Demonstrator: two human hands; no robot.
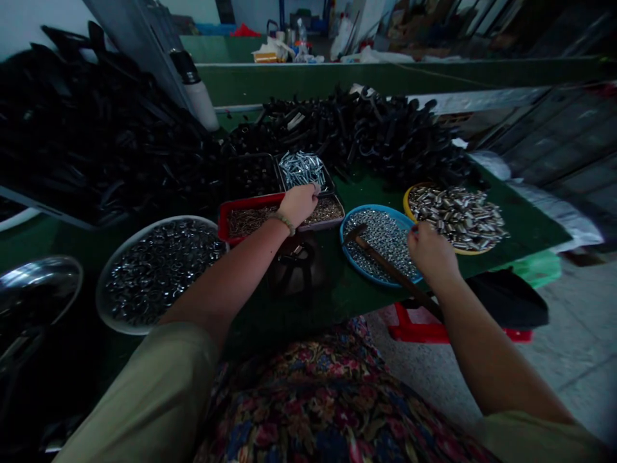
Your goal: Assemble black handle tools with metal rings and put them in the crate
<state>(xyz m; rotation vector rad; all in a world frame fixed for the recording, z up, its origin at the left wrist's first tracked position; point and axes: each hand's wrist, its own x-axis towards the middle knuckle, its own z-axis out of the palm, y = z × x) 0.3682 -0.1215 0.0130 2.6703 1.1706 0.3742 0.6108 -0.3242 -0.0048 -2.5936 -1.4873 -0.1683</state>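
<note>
My left hand point(297, 203) reaches forward over a pink tray of small brownish parts point(328, 211), fingers curled down at the edge of a black tray of shiny screws point(303, 168); what they pinch is hidden. My right hand point(429, 252) is closed between a blue dish of small silver nuts point(380, 239) and a yellow dish of silver cylinders point(457, 216); whatever it holds is hidden. A hammer point(385, 263) lies across the blue dish, its handle running toward me. A black round part point(296, 263) lies on the green table between my arms.
A red tray of brown pins point(245, 218) and a large clear bowl of metal rings point(159, 270) sit to the left. Piles of black parts point(376, 132) fill the table's back and left. A steel bowl point(33, 286) is at far left, a red stool point(414, 325) by my right knee.
</note>
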